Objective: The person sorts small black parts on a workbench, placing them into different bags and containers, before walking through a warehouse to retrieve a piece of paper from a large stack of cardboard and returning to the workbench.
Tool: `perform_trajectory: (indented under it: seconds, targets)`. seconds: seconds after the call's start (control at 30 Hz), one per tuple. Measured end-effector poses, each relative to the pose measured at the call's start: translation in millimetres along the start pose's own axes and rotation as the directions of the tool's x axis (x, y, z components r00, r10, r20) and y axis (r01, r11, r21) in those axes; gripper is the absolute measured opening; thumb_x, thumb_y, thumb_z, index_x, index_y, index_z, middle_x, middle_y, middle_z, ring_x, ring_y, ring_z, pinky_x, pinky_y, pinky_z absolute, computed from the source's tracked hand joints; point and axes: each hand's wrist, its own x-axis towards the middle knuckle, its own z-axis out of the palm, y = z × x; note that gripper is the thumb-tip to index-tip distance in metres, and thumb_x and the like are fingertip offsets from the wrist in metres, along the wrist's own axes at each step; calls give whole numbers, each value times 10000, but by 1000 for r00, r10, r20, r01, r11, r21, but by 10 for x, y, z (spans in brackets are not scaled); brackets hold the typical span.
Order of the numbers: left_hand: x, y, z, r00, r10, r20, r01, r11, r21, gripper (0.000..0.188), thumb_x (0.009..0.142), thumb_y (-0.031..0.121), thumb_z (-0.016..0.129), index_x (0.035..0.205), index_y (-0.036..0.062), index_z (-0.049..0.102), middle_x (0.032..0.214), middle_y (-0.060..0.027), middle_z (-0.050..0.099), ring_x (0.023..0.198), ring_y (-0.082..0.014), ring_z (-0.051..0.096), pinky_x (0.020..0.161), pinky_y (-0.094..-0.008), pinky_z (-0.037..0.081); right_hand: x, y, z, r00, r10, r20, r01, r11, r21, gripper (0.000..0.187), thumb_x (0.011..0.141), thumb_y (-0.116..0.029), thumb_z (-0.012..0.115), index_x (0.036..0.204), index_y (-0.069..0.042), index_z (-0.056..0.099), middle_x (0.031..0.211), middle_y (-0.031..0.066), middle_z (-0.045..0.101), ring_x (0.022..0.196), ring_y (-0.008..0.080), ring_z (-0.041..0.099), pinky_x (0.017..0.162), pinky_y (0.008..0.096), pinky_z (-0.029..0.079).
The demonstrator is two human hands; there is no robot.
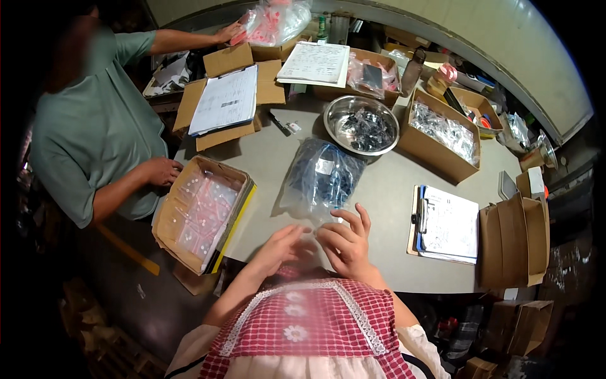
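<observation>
A clear plastic bag [323, 180] packed with dark blue items lies on the table in front of me, with a small white label on top. Its loose end points toward me. My right hand [346, 243] is at that end, thumb and index finger closed on the plastic and the other fingers raised. Just beside it, my left hand [283, 246] has its fingers turned toward the bag's end; they are smeared, and whether they grip the plastic is unclear. Behind the bag, a steel bowl [334, 136] holds small dark packaged pieces.
At left, a co-worker rests one hand by a carton [237, 211] of pink-and-clear packets and reaches to bags at the back. A clipboard [445, 224] and an open carton [514, 240] stand right. Further back are a carton [435, 148] of clear packets and a black marker [279, 124].
</observation>
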Motion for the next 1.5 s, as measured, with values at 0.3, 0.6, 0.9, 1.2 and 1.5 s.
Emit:
perform_trajectory:
  seconds: [0.3, 0.6, 0.9, 1.2, 1.5]
  targets:
    - [50, -89, -191, 884, 422, -199, -374, 896, 241, 263, 933, 62, 574, 1184, 23, 507, 691, 16, 533, 561, -53, 439, 524, -218, 355, -120, 93, -145, 871, 149, 468, -230, 966, 120, 346, 823, -239, 691, 1165, -194, 714, 1438, 40, 541, 1490, 468, -57, 1075, 701, -171]
    - [-56, 312, 197, 477, 744, 467, -379, -305, 873, 564, 662, 31, 706, 1207, 38, 563, 1224, -180, 550, 1134, -354, 538, 972, -405, 427, -117, 33, 6, 893, 67, 446, -44, 997, -60, 539, 830, -293, 663, 1345, -151, 590, 1482, 68, 477, 1500, 438, 35, 1077, 685, -208]
    - [377, -118, -45, 518, 624, 584, -730, -32, 682, 185, 635, 26, 673, 788, 36, 568, 723, -113, 581, 749, -328, 588, 687, -439, 461, -241, 158, 120, 741, 30, 671, -167, 976, 140, 540, 693, -187, 694, 1227, -124, 651, 1280, 70, 613, 1490, 429, 121, 1063, 747, -166]
    - [412, -247, -241, 823, 546, 156, -461, 483, 745, 196, 770, 105, 714, 944, 80, 627, 885, -171, 705, 807, -286, 702, 694, -384, 534, 148, -34, 357, 828, 110, 550, -225, 963, 147, 294, 728, -120, 633, 1010, -69, 701, 1039, 104, 695, 1272, 362, 502, 1153, 657, 40]
    - [868, -173, -384, 875, 474, -104, -203, 553, 808, 429, 825, 429, 750, 1000, 38, 723, 859, -152, 730, 799, -261, 712, 722, -355, 539, -506, 495, 608, 784, 420, 457, -542, 822, 174, 399, 790, -74, 598, 1185, -42, 651, 1186, 192, 651, 1101, 353, 616, 960, 412, 475]
